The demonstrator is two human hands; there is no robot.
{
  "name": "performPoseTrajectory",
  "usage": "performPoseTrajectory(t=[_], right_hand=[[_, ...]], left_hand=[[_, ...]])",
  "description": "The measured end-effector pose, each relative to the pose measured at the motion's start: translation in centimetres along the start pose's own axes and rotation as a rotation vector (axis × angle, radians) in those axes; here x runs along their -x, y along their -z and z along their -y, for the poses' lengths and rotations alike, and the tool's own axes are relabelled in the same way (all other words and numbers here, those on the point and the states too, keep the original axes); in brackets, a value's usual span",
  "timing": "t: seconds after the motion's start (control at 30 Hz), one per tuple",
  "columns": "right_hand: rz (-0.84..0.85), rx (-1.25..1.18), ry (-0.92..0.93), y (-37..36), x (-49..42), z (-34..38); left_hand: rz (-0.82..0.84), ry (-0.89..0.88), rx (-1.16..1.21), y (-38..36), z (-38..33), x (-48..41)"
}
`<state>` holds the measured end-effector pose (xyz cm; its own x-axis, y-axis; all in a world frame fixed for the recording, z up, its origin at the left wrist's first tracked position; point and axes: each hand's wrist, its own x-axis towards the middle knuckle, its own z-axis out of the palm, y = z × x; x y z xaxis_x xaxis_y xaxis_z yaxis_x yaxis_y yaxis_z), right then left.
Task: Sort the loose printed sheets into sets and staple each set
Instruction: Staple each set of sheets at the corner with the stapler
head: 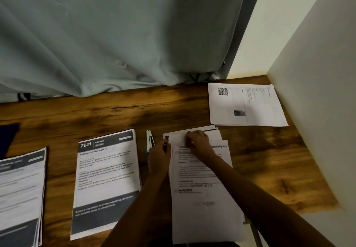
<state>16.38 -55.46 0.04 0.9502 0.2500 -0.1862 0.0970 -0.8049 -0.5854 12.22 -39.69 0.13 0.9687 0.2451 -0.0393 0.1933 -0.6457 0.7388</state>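
The loose sheets [200, 198] lie fanned at the wooden table's [173, 108] right. The left hand [159, 156] grips their left edge and the right hand [198, 140] pinches their top edge. Square all edges before reaching for the stapler [149, 140] just beside.

Loose sheets [202, 189] fanned flat on the tabletop [96, 115], white stapler [149, 140] just left of them, Kitchen stack [107, 179] beside it, left-edge stack [21, 194] partly cut off, QR-code stack [246, 106] in the far right corner.
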Motion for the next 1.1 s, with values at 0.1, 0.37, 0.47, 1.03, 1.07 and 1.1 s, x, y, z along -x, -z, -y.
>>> performPoseTrajectory(t=[0.1, 0.37, 0.47, 1.03, 1.07, 1.1], right_hand=[[-0.067, -0.135, 0.004, 0.8, -0.6, 0.2], [-0.055, -0.221, 0.016, 1.7, -2.0, 1.0], [-0.026, -0.224, 0.032, 1.8, -2.0, 0.8], [-0.001, -0.228, 0.144, 1.3, -2.1, 1.9], [-0.003, -0.235, 0.145, 1.2, -2.0, 1.9], [-0.007, -0.243, 0.144, 1.1, -1.9, 2.0]], left_hand=[[0.001, 0.011, -0.003, 0.1, 0.0, -0.2], [-0.057, -0.038, 0.026, 0.4, -0.4, 0.4], [-0.027, -0.022, 0.075, 0.4, -0.4, 0.6], [0.008, 0.058, 0.168, -0.1, -0.5, 0.4], [0.010, 0.062, 0.169, -0.1, -0.5, 0.4], [0.012, 0.067, 0.169, -0.1, -0.6, 0.5]])
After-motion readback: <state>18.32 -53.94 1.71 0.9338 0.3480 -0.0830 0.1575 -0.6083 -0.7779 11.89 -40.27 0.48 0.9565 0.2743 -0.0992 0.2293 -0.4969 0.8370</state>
